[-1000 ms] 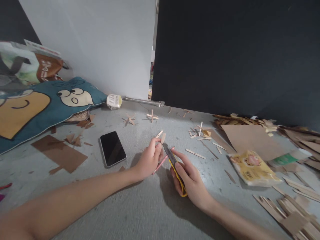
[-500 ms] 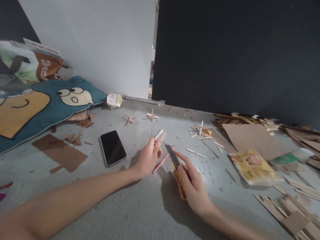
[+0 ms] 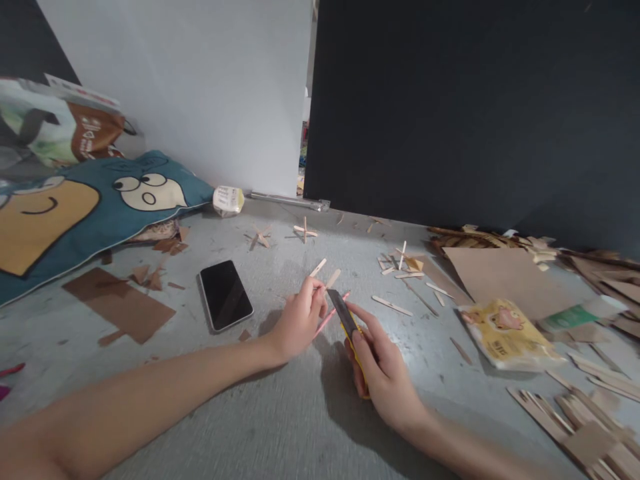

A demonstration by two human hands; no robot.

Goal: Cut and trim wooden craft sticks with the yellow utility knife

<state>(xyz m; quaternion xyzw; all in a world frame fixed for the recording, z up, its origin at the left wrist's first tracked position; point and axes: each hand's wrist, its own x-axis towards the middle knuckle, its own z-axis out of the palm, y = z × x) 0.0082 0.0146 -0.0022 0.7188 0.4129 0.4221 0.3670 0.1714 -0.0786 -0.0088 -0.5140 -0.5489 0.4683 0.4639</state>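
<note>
My left hand (image 3: 301,319) is closed in a pinch on a short wooden craft stick (image 3: 333,278), which sticks out beyond the fingertips. Another craft stick (image 3: 318,267) lies on the tabletop just past that hand. In my right hand (image 3: 383,363) is a yellow utility knife (image 3: 357,350), its dark blade pointing forward and left, with the tip close to the held stick. A thin pink pen-like rod (image 3: 326,321) lies between the two hands, partly hidden by the left fingers and the blade.
A phone (image 3: 227,296) lies left of my hands, near cut brown cardboard (image 3: 120,303) and a teal cushion (image 3: 105,213). Small crossed-stick pieces (image 3: 305,230) stand farther back. On the right are a yellow tissue pack (image 3: 510,333), a green-and-white tube (image 3: 583,313) and piled sticks (image 3: 590,433).
My left hand has shifted slightly, and the held stick now reaches farther right. The knife has moved a little left, bringing its tip nearer the stick.
</note>
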